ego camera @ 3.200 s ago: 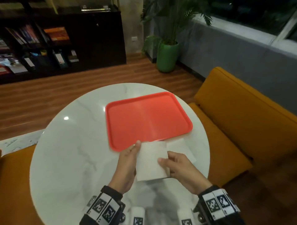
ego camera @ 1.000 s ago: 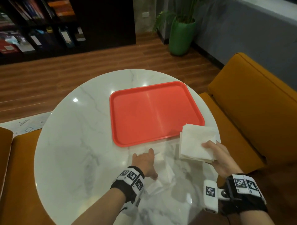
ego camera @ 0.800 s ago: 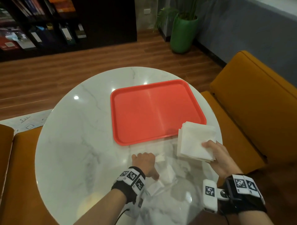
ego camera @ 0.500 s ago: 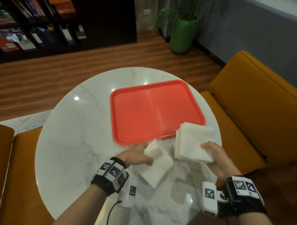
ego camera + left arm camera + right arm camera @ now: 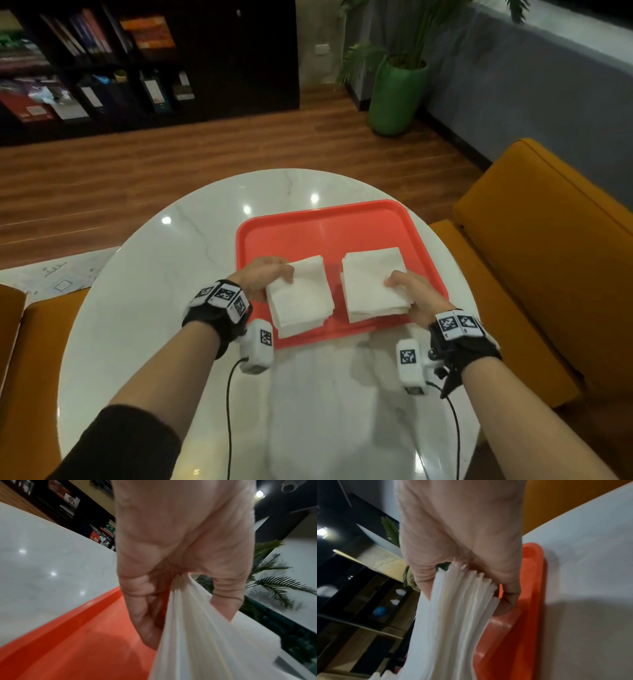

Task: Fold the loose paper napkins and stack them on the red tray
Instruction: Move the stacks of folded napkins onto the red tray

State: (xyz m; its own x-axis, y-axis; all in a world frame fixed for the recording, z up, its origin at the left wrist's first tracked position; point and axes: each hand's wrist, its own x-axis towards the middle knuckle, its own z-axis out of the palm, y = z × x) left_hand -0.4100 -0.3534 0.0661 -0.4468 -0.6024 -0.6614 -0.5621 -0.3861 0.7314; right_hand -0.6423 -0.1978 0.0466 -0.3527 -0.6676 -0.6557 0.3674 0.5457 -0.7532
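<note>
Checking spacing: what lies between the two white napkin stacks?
Only bare red plastic tray between left napkin stack and right napkin stack, in the head view.

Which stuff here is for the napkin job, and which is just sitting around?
For the job: left napkin stack, gripped by the left hand; right napkin stack, gripped by the right hand; red tray.

Just around: table, green plant pot, bookshelf, orange sofa.

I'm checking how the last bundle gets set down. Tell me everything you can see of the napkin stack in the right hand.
The right napkin stack is a thick pile of white, soft-looking folded paper napkins, roughly square, its layered edges slightly uneven and fanned in the right wrist view. The right hand pinches its near right corner, thumb on top, fingers beneath. It lies nearly flat over the near right part of the red tray, beside the left napkin stack without touching it. Whether it rests fully on the tray is unclear.
</note>
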